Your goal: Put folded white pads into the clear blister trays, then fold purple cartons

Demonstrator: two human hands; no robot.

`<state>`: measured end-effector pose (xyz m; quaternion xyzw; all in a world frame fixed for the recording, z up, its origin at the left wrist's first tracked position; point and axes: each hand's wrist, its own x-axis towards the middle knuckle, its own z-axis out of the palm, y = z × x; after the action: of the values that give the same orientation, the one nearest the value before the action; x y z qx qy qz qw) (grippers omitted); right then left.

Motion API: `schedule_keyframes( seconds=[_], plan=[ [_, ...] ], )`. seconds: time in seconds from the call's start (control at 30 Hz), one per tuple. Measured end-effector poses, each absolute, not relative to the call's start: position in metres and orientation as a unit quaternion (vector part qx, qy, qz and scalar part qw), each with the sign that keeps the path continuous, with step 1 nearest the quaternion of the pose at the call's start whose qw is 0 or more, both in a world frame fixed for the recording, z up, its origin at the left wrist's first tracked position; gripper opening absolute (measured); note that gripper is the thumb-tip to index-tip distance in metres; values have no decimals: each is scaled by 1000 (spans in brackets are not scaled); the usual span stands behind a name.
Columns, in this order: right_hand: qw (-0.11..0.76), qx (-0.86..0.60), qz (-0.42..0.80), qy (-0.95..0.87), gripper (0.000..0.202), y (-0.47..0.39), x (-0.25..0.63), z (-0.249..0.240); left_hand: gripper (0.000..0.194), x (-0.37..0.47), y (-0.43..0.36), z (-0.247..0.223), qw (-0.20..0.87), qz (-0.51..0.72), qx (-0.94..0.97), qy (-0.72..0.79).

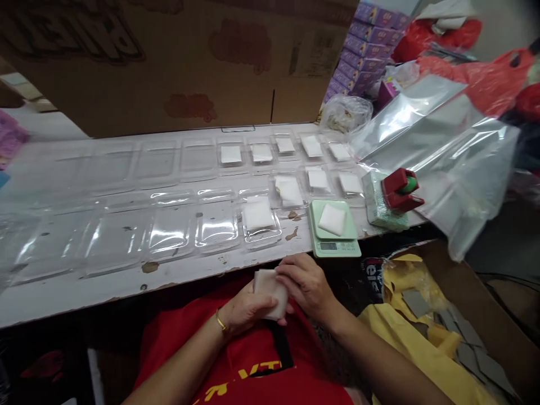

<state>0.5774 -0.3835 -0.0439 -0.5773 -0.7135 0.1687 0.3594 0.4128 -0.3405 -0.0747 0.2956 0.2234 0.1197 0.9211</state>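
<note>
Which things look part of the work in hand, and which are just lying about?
Likely in use:
white bundle in the left hand, right hand at its edge
clear trays, some holding white pieces
green scale bearing another bundle

Probably just lying about:
cardboard box
purple boxes
red plastic bags

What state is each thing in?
Left hand: closed on white packet.
Right hand: touching that packet's edge.
Green scale: bearing another packet, reading illegible.
Clear trays: in rows, some holding packets.
Tape dispenser: on or against shiny block.
Plastic sheets: spread, overhanging bench.
Large carton: upright.
Lower box: open, holding yellow pieces, grey pieces.
</note>
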Motion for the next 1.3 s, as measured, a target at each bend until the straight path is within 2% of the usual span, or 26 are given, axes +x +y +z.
schedule_keyframes(
  seconds=[0.17, 0.27, 0.43, 0.57, 0.8, 0.9, 1.0, 1.17, 1.23, 1.3],
  plan=[
    [309, -551, 99, -769, 26, -385, 581, -51, 29, 411, -340, -78, 917, 126, 278, 257],
    [304, -549, 99, -772, 26, -387, 582, -52, 28, 413, -340, -79, 916, 114, 284, 259],
    [367, -577, 190, -705, 13, -385, 580, -51, 33, 418, -339, -79, 915, 115, 290, 256],
    [384, -572, 256, -678, 9, -384, 589, -42, 37, 422, -338, -76, 923, 106, 285, 237],
    [408, -651, 343, -540, 12, -358, 688, -28, 35, 421, -332, -67, 921, 107, 300, 226],
    [365, -709, 286, -531, 20, -334, 737, -34, 31, 420, -332, -65, 919, 111, 304, 227],
    [326, -749, 185, -546, 17, -315, 770, -42, 27, 418, -332, -66, 916, 116, 305, 235],
    [341, -744, 8, -574, 30, -314, 771, -39, 29, 414, -333, -69, 915, 129, 294, 245],
    [369, -725, 19, -582, 24, -327, 744, -35, 32, 415, -333, -68, 913, 126, 300, 244],
    [390, -680, 100, -613, 20, -345, 702, -31, 36, 417, -334, -67, 911, 122, 309, 242]
  ],
)
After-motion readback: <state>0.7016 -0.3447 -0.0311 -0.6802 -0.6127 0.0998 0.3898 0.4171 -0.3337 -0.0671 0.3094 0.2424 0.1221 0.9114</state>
